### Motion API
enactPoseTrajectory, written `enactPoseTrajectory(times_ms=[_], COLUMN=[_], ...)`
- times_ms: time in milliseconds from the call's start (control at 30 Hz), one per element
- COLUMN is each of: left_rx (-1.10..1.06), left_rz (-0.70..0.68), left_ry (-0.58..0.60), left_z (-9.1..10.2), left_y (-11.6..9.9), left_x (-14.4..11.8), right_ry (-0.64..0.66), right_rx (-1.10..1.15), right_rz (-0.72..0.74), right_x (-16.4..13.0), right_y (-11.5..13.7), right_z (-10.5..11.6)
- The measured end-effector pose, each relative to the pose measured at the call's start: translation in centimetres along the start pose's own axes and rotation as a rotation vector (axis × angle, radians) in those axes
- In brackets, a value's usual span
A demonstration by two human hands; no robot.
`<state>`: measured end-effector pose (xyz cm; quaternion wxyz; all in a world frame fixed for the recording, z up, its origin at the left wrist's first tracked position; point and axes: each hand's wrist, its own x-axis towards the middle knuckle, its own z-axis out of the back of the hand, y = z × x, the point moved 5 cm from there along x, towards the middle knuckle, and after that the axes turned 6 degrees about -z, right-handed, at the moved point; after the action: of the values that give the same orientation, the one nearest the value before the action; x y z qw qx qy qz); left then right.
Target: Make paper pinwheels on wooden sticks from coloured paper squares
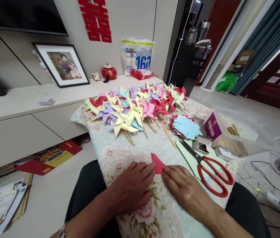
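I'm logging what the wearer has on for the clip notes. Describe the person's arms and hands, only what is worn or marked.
Both forearms are bare, with no sleeves in view. The left hand and right hand wear no gloves, and no rings show. A silvery metal band, apparently a watch or bracelet, sits on the left wrist at the frame's bottom edge.

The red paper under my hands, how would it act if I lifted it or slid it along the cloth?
The red paper looks thin and folded, so probably very light and floppy, though its crease may stiffen it. Pressed flat by the left hand and right hand on the flowered cloth, it would likely drag and crumple rather than glide.
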<state>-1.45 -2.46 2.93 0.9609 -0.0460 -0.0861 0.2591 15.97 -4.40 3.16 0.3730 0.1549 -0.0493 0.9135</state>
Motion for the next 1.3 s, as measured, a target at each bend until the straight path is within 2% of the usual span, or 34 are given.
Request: enactPoseTrajectory(times_ms=[133, 233, 367, 467, 533, 633, 800, 933, 1033, 1167, 1300], left_rx=[-0.064, -0.13, -0.255, -0.348, -0.42, -0.432, -0.262, -0.306, -0.408, -0.707, -0.999], left_rz=[0.046, 0.085, 0.23, 0.415, 0.573, 0.715, 0.765, 0.846, 0.867, 0.871, 0.776], left_ry=[-0.036, -0.116, -0.347, -0.559, -0.624, -0.658, -0.6, -0.53, -0.549, -0.706, -0.849], left_z=[0.1, 0.3, 0.4, 0.5, 0.2, 0.1, -0.1, -1.0, -1.3, -1.5, -1.7], left_y=[0.2, 0.5, 0.8, 0.7, 0.4, -0.4, -1.2, -0.6, 0.0, 0.6, 0.9], left_x=[-0.1, -0.1, 0.0, -0.2, -0.3, 0.1, 2.1, 3.2, 3.3, 2.9, 2.6], right_ry=[-0.052, -0.089, -0.028, 0.022, 0.019, -0.057, -0.23, -0.235, -0.237, -0.306, -0.174], right_rx=[-0.025, -0.093, -0.204, -0.248, -0.24, -0.188, -0.092, 0.048, 0.235, 0.551, 1.002], right_rz=[0.001, -0.028, -0.067, -0.08, -0.095, -0.135, -0.173, -0.228, -0.306, -0.555, -0.797], right_x=[0.2, 1.0, 2.5, 3.1, 3.1, 2.9, 2.6, 2.5, 2.4, 2.1, 2.6], right_y=[0.0, 0.3, 1.1, 1.5, 1.4, 1.1, 0.9, 0.7, -0.3, -3.4, -5.7], right_z=[0.2, 0.3, 0.0, -0.2, -0.1, 0.2, 0.6, 0.7, 0.9, 1.2, -0.1])
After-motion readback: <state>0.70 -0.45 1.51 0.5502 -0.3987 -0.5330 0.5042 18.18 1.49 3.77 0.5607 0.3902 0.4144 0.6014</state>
